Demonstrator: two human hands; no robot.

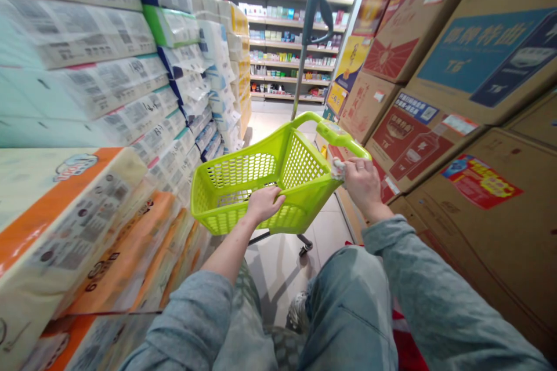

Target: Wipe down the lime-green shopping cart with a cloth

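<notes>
A lime green shopping cart [300, 203] stands turned sideways in front of me, its basket towards the left and its handle [335, 134] at the upper right. The fingers of my left hand [264, 204] are closed over the near rim of the basket. At the handle's near end my right hand [363, 182] is closed, next to a small whitish bundle [338, 168] that I cannot make out clearly. The basket's visible inside shows only its floor and perforated walls. One wheel [306, 248] shows below.
Stacked paper packs [108, 81] line the left side, with orange packs [117, 261] nearer. Cardboard cartons [470, 185] are piled on the right. A grey pole [301, 78] rises behind the cart, and stocked shelves [287, 40] stand at the back.
</notes>
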